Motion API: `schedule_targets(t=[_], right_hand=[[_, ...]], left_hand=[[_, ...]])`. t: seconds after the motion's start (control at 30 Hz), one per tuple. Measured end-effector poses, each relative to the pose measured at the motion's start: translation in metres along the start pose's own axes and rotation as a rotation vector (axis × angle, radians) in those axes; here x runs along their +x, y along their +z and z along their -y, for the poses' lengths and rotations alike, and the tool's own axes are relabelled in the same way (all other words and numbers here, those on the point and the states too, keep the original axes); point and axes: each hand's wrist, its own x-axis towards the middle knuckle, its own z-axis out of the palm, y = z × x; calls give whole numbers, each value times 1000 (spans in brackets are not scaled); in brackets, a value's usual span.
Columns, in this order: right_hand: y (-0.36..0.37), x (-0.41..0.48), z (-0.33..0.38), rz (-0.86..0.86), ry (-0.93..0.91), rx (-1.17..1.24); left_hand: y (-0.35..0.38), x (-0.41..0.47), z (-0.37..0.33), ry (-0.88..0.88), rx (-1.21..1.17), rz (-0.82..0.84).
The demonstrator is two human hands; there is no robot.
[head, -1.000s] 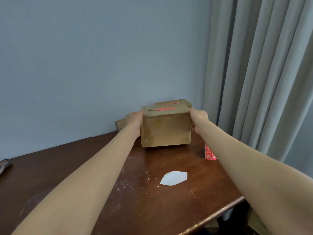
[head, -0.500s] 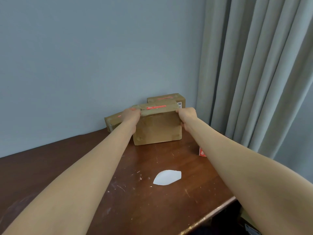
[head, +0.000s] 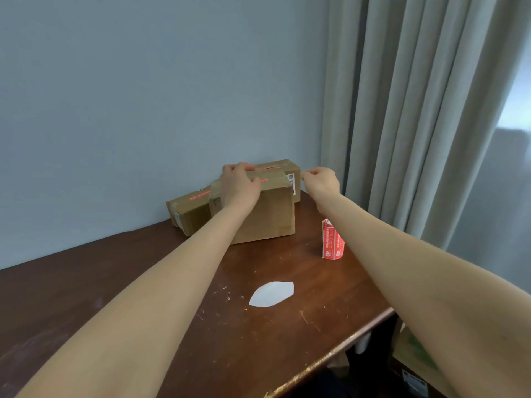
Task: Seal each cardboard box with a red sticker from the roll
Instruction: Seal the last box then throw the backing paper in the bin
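- My left hand (head: pixel 240 186) lies over the top front edge of the front box (head: pixel 258 214), fingers curled onto its lid; whether they press or grip, I cannot tell.
- My right hand (head: pixel 320 182) hangs in the air just right of the boxes, fingers loosely curled, holding nothing that I can see.
- All three boxes show red on top: the front box, the back box (head: pixel 283 170) and the left box (head: pixel 189 208) (sealing looks done, I judge).
- The sticker roll (head: pixel 332 239) stands upright on the table (head: pixel 115 282), right of the front box; a white backing scrap (head: pixel 271 294) lies nearer me.

Left hand (head: pixel 240 186) atop front box (head: pixel 265 216)
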Motion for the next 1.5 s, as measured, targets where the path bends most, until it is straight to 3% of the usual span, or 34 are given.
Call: schedule_targets(t=[0.3,0.6,1.0,1.17,1.27,1.37,1.43,1.5], right_hand=[[-46,-17,-10,-106,-71,-106],[-80,-32,-47,-105,31,-198],[-88,-42,-70,78,77,-393],[-85,-62,-63,-40,-162,-589],[-69,-78,-60,300,-258,-614],[-44,-96,-61,654,-151,-592],[-28,-107,-67,759,-84,-617],[-15,-114,-74,755,-45,-561]], left_hand=[[26,-32,-35,136,-18,302],[53,-61,-46,96,38,563],[70,-74,-57,78,19,650],[56,-75,-52,19,20,617],[45,-79,-46,-26,54,622],[35,-87,-37,-39,128,660],[27,-91,-30,-55,152,678],[20,-94,-22,-78,156,700]])
